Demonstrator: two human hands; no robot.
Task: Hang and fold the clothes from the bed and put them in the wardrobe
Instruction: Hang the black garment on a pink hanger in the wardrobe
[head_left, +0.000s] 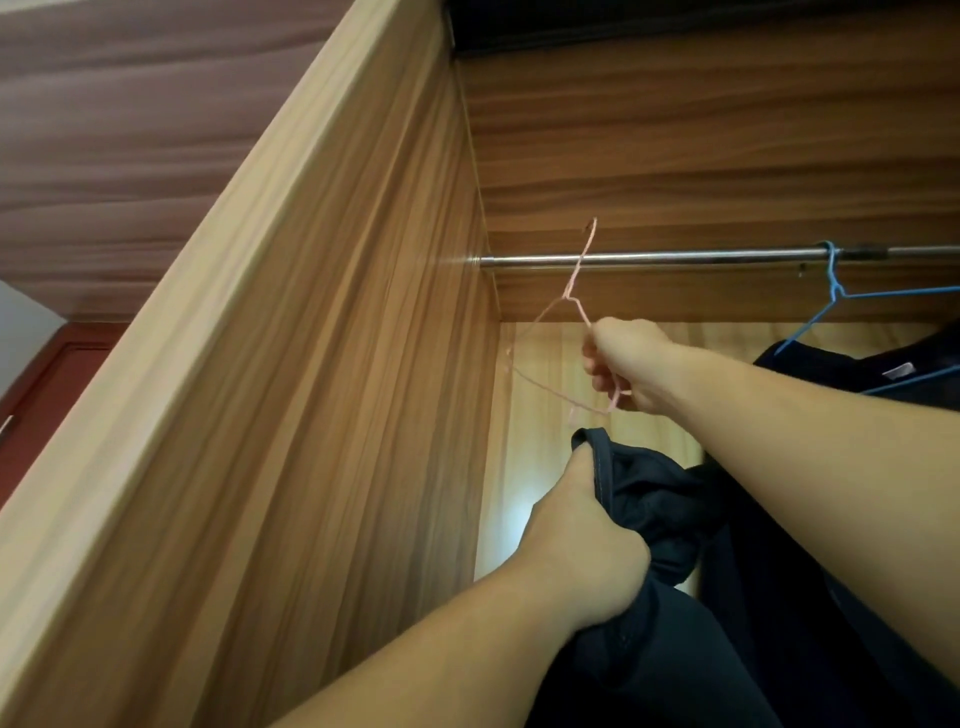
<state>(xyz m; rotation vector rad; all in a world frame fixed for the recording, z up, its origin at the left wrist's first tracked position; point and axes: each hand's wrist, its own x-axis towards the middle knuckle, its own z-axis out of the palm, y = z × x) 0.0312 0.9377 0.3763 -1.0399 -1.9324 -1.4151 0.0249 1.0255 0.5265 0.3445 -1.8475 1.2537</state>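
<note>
Right hand (626, 364) is up inside the wardrobe (332, 322), fingers curled tight around the wire of a pink hanger (550, 384), gripping it where the shoulder and bottom wire run through the fist. The hanger's hook rises above those fingers and crosses the metal rail (649, 257), its tip showing just above the bar; whether it actually rests on the rail, I can't tell. The hanger's far corner sticks out to the left of the knuckles, toward the wardrobe's side panel. Below that hand, the left hand (582, 545) is clenched around a bunch of dark garment (654, 499), thumb pressed along a stitched edge that pokes up above the fingers, and the rest of the cloth spills down and to the right of the fist. Between the two hands there's a gap, the garment's top edge sitting just under the hanger's bottom wire without touching it. Off to the right of the upper hand, a blue hanger (831, 306) hooks over the same rail and carries another dark piece of clothing (852, 364).
</note>
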